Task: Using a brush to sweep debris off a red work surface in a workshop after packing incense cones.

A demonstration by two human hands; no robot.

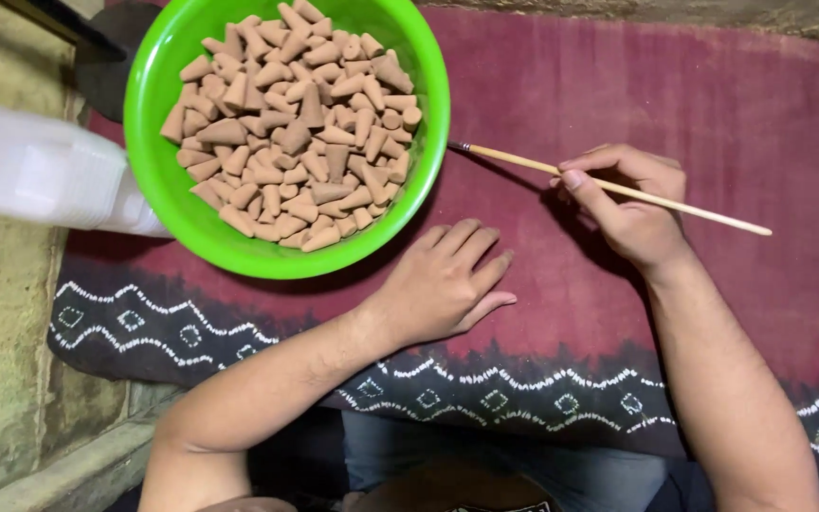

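While the head view looks straight down, a bright green bowl (158, 85) sits on a maroon cloth (713, 114) with a white patterned border, and it serves as the landmark. Heaped inside the bowl are many small tan cones (296, 123), lying at all angles. Just below and to the right of the bowl, the left hand (443, 283) lies palm down on the cloth, fingers together and stretched flat, its grip holding nothing; the fingertips (485, 237) lie near the bowl's lower rim without touching it. Further right of the bowl, the right hand (632, 204) has its grip pinched around a thin wooden brush (514, 156), held near the middle of the stick. The brush's dark tip points at the bowl's right rim and ends just beside it, while the bare wooden end runs out past the hand, away from the bowl. Against the bowl's left side, a translucent white plastic container (40, 171) rests, partly tucked beneath the rim.
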